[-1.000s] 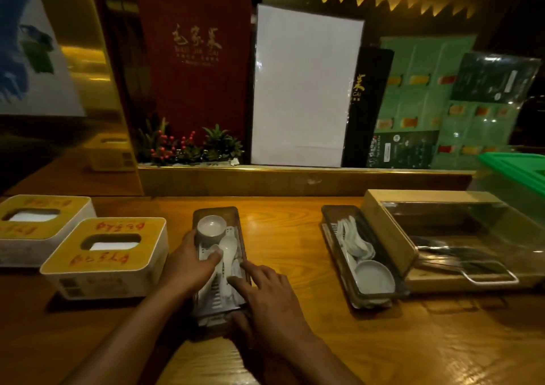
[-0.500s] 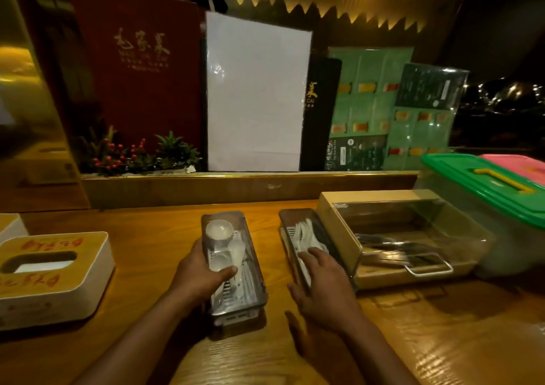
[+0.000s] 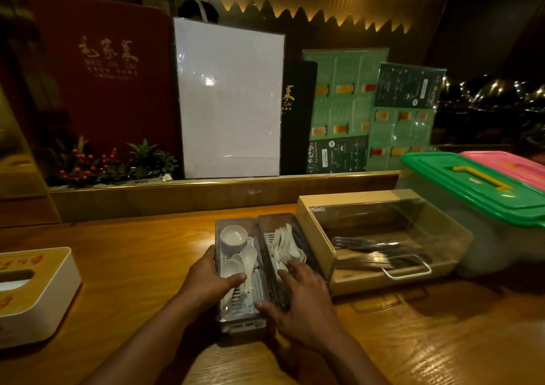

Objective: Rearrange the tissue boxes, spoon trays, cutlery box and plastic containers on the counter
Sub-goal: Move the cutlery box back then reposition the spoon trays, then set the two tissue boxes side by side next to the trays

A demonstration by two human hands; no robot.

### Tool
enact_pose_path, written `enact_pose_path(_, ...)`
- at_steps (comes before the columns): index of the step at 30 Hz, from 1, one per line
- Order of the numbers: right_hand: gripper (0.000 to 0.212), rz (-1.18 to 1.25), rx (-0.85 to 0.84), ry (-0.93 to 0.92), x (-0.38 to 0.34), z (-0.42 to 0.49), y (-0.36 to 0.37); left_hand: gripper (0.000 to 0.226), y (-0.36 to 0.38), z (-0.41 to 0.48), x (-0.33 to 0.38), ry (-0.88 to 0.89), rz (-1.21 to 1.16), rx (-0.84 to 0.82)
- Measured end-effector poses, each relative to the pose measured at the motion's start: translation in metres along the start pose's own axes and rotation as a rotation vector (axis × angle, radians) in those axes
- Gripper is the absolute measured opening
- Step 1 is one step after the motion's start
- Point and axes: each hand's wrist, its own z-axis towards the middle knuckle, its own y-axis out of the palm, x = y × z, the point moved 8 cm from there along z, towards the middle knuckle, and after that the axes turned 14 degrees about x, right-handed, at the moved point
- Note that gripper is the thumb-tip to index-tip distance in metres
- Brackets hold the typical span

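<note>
Left hand [image 3: 211, 281] gripped the left spoon tray [image 3: 239, 269], long axis pointing away, touching the right spoon tray [image 3: 287, 255] under my flat, open right hand [image 3: 300, 305].

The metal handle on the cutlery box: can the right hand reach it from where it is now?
Probably yes. The right hand rests on the right spoon tray, directly beside the cutlery box. The metal handle sits at the box's near front, and only bare counter lies between.
</note>
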Motion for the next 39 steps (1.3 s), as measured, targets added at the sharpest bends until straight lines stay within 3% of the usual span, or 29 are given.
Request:
enact_pose_path(23,0.110,0.022,0.006,0.022,0.004,-0.002,0.013,0.077,0.007,0.000,0.005,0.007,-0.006,-0.019)
enact_pose_path(26,0.105,0.038,0.006,0.000,-0.008,-0.001,0.006,0.090,0.000,-0.003,0.002,-0.006,-0.001,-0.023)
enact_pose_path(30,0.089,0.135,0.038,-0.088,-0.054,0.003,0.007,0.099,-0.036,-0.002,-0.008,0.015,0.076,0.036)
enact_pose_path(39,0.069,0.250,-0.060,-0.380,-0.227,0.009,0.067,0.052,-0.204,-0.007,-0.012,0.289,0.397,0.256)
